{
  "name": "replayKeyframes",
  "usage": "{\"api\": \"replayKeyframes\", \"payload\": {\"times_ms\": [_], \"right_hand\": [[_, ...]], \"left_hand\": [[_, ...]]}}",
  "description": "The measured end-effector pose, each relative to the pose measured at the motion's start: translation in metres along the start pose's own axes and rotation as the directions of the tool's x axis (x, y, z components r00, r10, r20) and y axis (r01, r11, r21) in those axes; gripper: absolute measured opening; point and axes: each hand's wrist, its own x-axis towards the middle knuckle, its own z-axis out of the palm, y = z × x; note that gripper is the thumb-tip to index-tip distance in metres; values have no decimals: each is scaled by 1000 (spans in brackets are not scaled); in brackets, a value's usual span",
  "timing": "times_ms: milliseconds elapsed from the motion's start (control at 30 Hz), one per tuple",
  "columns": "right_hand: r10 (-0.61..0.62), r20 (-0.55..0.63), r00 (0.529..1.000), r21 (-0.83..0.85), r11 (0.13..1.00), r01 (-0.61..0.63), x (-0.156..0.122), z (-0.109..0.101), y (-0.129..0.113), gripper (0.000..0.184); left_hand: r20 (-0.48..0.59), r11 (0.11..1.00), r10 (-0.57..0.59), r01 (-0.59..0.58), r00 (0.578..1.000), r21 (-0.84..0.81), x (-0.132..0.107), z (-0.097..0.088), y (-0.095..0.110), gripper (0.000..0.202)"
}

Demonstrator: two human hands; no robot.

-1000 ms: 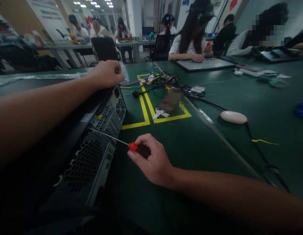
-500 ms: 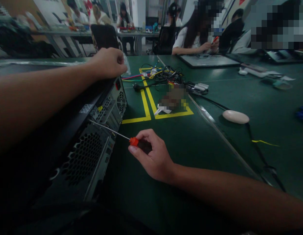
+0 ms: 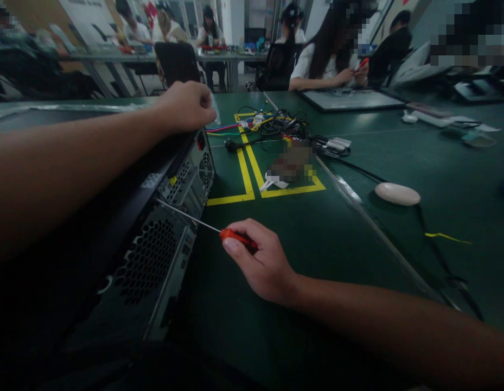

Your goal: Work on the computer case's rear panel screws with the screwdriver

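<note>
A black and grey computer case (image 3: 148, 260) lies at the left, its rear panel with vents and ports turned toward the right. My right hand (image 3: 262, 260) is closed round the red and black handle of a screwdriver (image 3: 190, 217). The thin shaft points left, and its tip meets the rear panel near the upper edge, above the honeycomb vent. My left hand (image 3: 190, 106) rests with curled fingers on the far top corner of the case. Whether those fingers hold anything is hidden. Clear plastic film (image 3: 215, 108) shows just behind that hand.
Beyond the case lie a tangle of cables (image 3: 288, 125) and a black plug (image 3: 231, 145) by yellow tape (image 3: 248, 179) on the green table (image 3: 337, 239). A pale computer mouse (image 3: 397, 194) is at right. Across the table a person sits behind a flat panel (image 3: 351, 100).
The screwdriver handle has turned in my right hand, showing more red. The whole view has shifted slightly; my left hand keeps its place on the case.
</note>
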Motion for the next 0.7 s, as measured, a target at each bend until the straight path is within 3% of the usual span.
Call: {"api": "replayKeyframes", "payload": {"times_ms": [200, 333, 700], "right_hand": [[39, 23, 999, 77, 996, -41, -2, 2, 0, 9], [48, 11, 999, 74, 996, -49, -5, 3, 0, 25], [84, 10, 996, 83, 993, -84, -2, 3, 2, 17]], "left_hand": [[-9, 1000, 22, -22, 1000, 5, 2, 2, -3, 29], [-5, 999, 24, -24, 1000, 29, 2, 2, -3, 32], [-1, 997, 35, -35, 999, 70, 0, 0, -1, 35]]}}
